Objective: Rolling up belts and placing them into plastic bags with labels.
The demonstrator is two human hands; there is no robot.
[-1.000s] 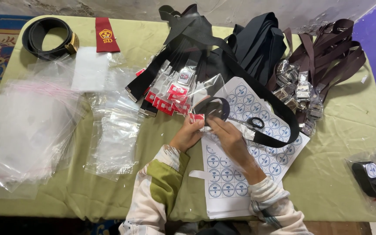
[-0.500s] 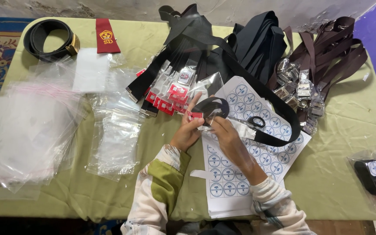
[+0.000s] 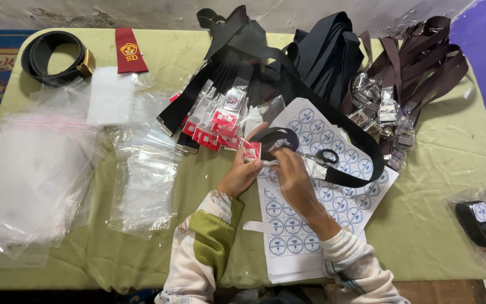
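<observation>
My left hand (image 3: 242, 170) and my right hand (image 3: 289, 173) meet over a white sheet of round blue stickers (image 3: 310, 214). Between them they hold a clear plastic bag with a red and white header card (image 3: 250, 149) and a coiled black belt (image 3: 275, 137) inside it. Both hands pinch the bag near its lower edge. Black-handled scissors (image 3: 324, 157) lie on the sheet just right of my right hand. A long black strap (image 3: 333, 110) curves across the sheet.
Packaged belts with red cards (image 3: 215, 121) lie fanned behind my hands. Empty clear bags (image 3: 35, 174) pile up at left. Black straps (image 3: 322, 50) and brown straps with metal buckles (image 3: 412, 67) fill the back right. A rolled belt (image 3: 52, 56) and one bagged belt (image 3: 482, 222) sit apart.
Both hands stay at the bag and have shifted slightly; the fingers have worked along the bag's lower edge. Everything else lies where it was.
</observation>
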